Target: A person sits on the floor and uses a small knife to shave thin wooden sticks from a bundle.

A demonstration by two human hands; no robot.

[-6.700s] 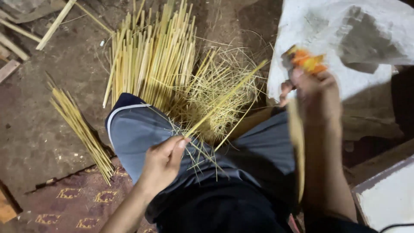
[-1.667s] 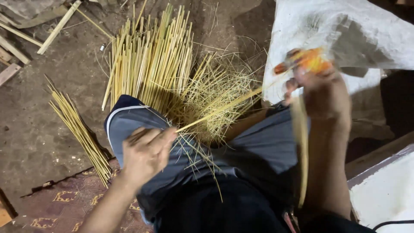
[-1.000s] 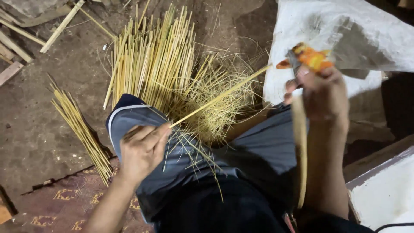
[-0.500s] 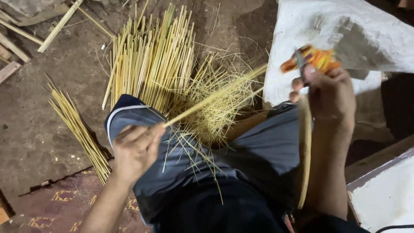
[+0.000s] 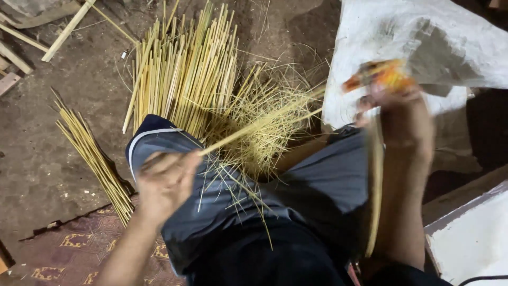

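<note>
Over the grey-clad knee, the left hand (image 5: 166, 182) pinches one end of a bamboo splint (image 5: 259, 126) slanting toward the raised right hand (image 5: 402, 124), clenched on an orange-handled tool (image 5: 378, 74), above loose shavings (image 5: 264, 137) and stacked sticks (image 5: 182, 69).

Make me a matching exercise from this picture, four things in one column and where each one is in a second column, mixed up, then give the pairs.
Things
1. long yellow bamboo strip
2. orange-handled tool
3. small bundle of thin yellow sticks
4. white woven sack

Places
A. lying on the dirt floor to the left of the grey-clad knee
B. spread on the ground at upper right
C. in the grip of the left hand, slanting up to the right
D. in the raised right hand

Pairs: 1-C, 2-D, 3-A, 4-B
</note>
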